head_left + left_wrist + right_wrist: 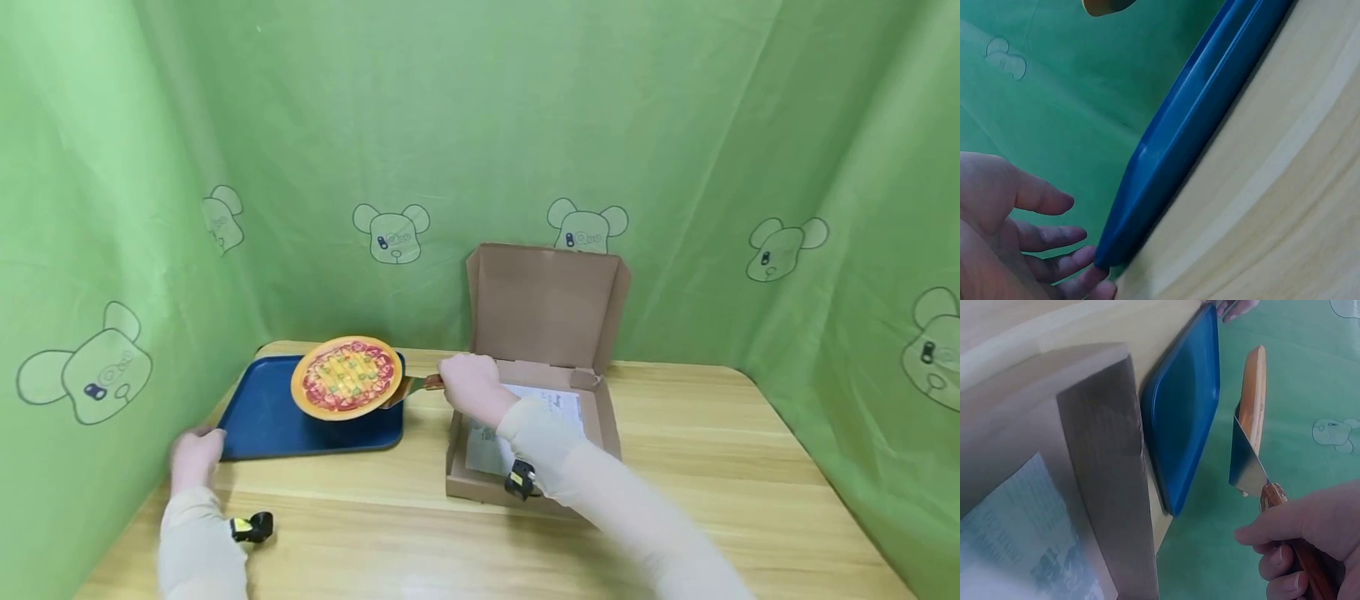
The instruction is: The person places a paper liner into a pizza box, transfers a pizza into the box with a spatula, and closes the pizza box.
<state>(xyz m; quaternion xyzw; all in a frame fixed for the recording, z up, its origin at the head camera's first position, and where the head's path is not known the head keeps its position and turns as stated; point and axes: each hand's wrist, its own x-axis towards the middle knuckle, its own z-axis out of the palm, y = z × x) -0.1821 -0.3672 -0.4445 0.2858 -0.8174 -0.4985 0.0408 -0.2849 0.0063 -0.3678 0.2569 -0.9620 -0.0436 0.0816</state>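
Observation:
My right hand (pixel 474 385) grips the wooden handle (pixel 1313 569) of a metal pizza server (pixel 1250 465). A toy pizza (pixel 347 377) with red, yellow and green topping lies on its blade. In the right wrist view the pizza is held up clear of the blue tray (pixel 1182 412). My left hand (pixel 197 454) is at the tray's near left corner. In the left wrist view its fingers are spread and loosely bent, and the lower fingertips (pixel 1099 273) meet the tray's edge.
An open cardboard pizza box (pixel 611 417) stands right of the tray, its lid (pixel 547 304) raised at the back. Printed paper (pixel 562 406) lies inside it. Green curtains (pixel 480 125) enclose the wooden table (pixel 705 467) at the back and sides.

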